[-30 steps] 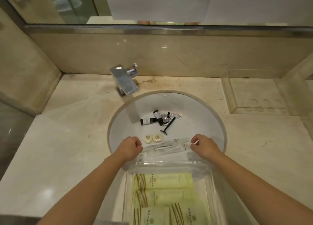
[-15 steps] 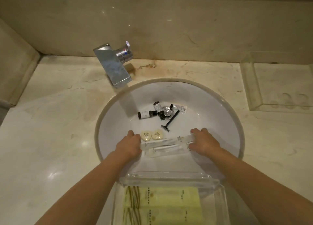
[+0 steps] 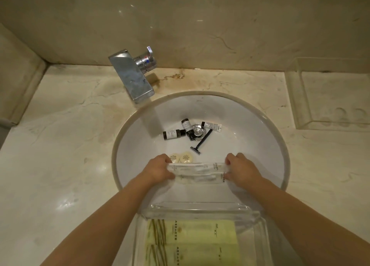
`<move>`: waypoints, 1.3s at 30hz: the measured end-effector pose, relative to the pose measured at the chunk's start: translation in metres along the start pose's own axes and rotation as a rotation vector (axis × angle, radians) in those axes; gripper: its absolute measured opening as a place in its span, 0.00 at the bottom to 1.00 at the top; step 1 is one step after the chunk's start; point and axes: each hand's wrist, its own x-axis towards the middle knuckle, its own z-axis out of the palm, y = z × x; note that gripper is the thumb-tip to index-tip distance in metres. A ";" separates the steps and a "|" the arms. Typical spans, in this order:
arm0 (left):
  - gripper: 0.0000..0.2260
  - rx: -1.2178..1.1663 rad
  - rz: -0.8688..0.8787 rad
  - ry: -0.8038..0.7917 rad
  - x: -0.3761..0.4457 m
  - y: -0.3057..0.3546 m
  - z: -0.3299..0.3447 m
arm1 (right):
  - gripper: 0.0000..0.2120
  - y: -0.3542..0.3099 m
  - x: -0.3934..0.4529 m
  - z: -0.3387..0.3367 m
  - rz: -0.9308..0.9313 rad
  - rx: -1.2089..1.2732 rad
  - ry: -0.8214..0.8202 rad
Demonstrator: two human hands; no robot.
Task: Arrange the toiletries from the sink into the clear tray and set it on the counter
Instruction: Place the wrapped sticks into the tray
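Curled tight at both ends: left hand (image 3: 158,168) and right hand (image 3: 241,170) gripped two clear-wrapped toothbrush packets (image 3: 197,172) low over the sink (image 3: 266,145). Just beyond, two round soaps (image 3: 181,158), a black razor (image 3: 202,143), small bottles (image 3: 173,134) by the drain. Nearest, clear tray (image 3: 200,210) with yellow-green sachets (image 3: 192,232).

Warm, rather dim light falls from above, leaving soft glare spots on the polished marble bench (image 3: 66,165) and backsplash (image 3: 200,25). The faucet (image 3: 132,79) throws a faint shadow into the white sink (image 3: 250,145). Wide-angle distortion bows the edges; detail is slightly soft throughout.
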 end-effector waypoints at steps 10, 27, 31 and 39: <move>0.07 -0.914 -0.122 -0.119 -0.029 0.026 -0.016 | 0.10 0.003 -0.015 -0.007 0.011 0.174 0.042; 0.09 -1.055 0.024 0.118 -0.129 0.030 -0.059 | 0.06 -0.016 -0.100 -0.056 0.181 0.654 0.303; 0.08 -1.094 0.052 0.115 -0.162 0.022 -0.064 | 0.04 -0.022 -0.136 -0.060 0.191 0.926 0.382; 0.08 -1.073 0.059 0.133 -0.213 0.001 -0.045 | 0.03 -0.021 -0.195 -0.058 0.151 1.147 0.421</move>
